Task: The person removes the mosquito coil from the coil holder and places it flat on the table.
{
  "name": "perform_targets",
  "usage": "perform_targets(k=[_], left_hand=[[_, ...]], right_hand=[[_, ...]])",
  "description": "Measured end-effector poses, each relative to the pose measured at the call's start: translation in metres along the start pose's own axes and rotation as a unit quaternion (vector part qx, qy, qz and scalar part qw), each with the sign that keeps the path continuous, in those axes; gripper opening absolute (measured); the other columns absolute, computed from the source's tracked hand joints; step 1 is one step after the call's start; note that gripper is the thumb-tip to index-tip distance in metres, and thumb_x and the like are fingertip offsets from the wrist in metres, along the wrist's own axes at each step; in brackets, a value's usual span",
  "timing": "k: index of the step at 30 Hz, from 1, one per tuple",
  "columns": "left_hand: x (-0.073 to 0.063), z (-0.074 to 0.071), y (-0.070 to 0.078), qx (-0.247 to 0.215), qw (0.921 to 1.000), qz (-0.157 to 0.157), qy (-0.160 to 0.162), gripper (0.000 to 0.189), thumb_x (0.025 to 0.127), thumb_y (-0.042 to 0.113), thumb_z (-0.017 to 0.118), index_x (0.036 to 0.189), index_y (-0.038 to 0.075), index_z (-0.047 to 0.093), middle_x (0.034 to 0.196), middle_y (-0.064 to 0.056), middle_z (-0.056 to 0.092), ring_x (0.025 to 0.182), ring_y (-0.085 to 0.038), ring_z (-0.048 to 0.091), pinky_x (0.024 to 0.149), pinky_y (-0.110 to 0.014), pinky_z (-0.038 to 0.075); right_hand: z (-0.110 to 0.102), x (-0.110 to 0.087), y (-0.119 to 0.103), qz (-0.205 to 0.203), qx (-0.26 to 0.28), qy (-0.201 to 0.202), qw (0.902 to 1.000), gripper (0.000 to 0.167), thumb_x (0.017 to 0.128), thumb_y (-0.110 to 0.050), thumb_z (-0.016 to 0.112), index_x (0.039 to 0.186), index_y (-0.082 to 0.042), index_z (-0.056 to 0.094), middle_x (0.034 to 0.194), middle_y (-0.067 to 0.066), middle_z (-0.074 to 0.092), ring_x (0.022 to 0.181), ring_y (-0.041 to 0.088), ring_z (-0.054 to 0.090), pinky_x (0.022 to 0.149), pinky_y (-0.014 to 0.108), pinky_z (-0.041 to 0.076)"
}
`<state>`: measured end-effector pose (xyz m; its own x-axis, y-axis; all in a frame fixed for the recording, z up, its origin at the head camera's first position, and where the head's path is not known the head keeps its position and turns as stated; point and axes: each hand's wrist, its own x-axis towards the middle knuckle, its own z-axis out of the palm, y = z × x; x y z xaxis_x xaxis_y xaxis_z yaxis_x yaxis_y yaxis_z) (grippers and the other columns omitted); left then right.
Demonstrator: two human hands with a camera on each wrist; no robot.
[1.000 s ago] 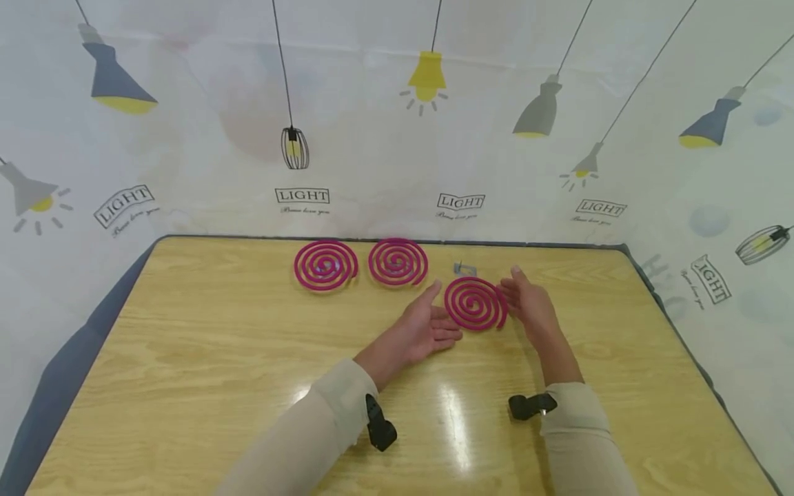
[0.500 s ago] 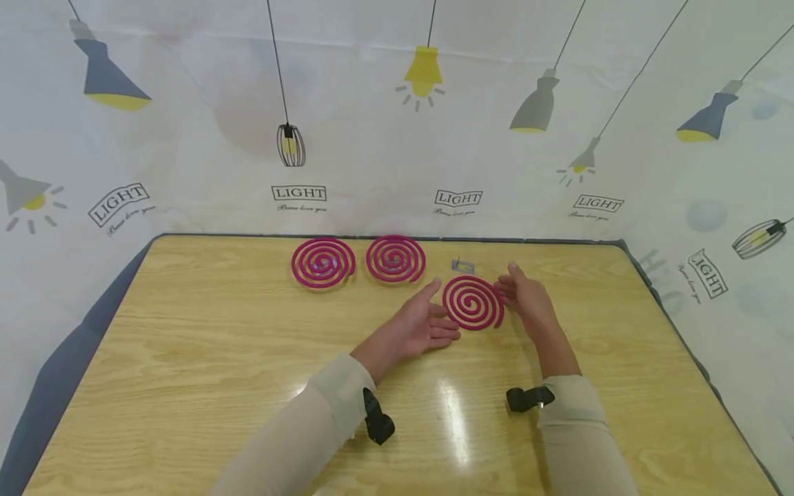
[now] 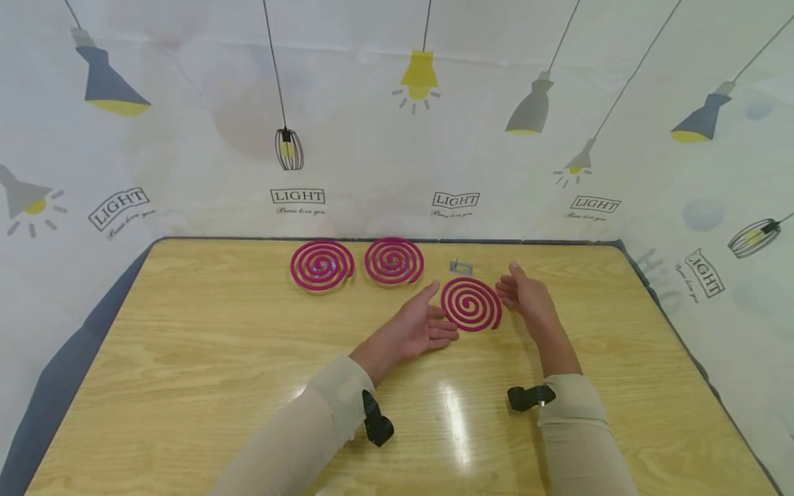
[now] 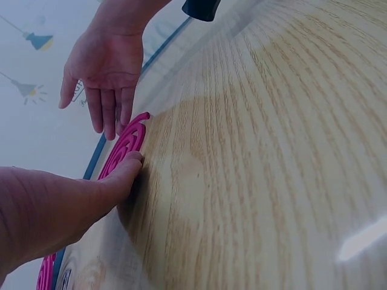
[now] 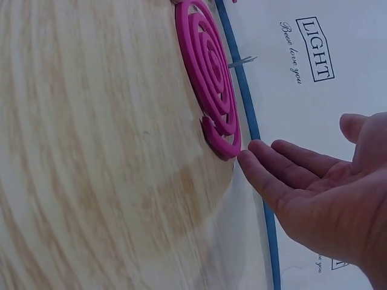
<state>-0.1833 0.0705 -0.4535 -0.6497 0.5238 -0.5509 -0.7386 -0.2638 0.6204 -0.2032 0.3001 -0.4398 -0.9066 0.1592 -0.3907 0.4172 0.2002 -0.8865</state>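
Observation:
A magenta mosquito coil lies flat on the wooden table between my two hands. My left hand is on its left side, palm turned inward, fingers straight and fingertips right at the coil's edge. On the opposite side my right hand stands with thumb up and fingers extended; in the right wrist view its fingertips come close to the outer end of the coil. Neither hand grips anything. Just behind this coil is a small metal coil stand with an upright prong.
Two more magenta coils, the left one and the middle one, sit near the table's back edge, with metal showing beneath them. A lamp-printed backdrop rises behind the wooden table. Black wrist cameras are strapped over both sleeves.
The head view has shifted slightly. Both hands and the nearest coil keep the same places relative to each other.

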Motion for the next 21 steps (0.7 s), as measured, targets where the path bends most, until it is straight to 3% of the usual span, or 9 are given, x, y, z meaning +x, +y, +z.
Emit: perform_targets(k=[8, 21], left_hand=[[-0.006, -0.002, 0.002, 0.017, 0.9998, 0.011, -0.006, 0.092, 0.097, 0.061, 0.042, 0.146, -0.014, 0.023, 0.141, -0.037, 0.041, 0.133, -0.047, 0.041, 0.117, -0.051, 0.031], [-0.032, -0.012, 0.018, 0.023, 0.9977, 0.063, -0.012, 0.087, 0.099, 0.058, 0.037, 0.148, -0.012, 0.022, 0.15, -0.034, 0.03, 0.139, -0.045, 0.032, 0.119, -0.051, 0.026]], right_hand=[[-0.005, 0.002, -0.006, 0.012, -0.041, 0.011, 0.9991, 0.082, 0.099, -0.063, 0.028, 0.146, 0.004, 0.037, 0.145, 0.02, 0.047, 0.131, 0.03, 0.049, 0.111, 0.035, 0.043], [-0.006, -0.006, -0.015, -0.035, -0.097, 0.011, 0.9946, 0.083, 0.099, -0.062, 0.029, 0.145, 0.007, 0.037, 0.144, 0.026, 0.046, 0.131, 0.036, 0.049, 0.111, 0.041, 0.042]])
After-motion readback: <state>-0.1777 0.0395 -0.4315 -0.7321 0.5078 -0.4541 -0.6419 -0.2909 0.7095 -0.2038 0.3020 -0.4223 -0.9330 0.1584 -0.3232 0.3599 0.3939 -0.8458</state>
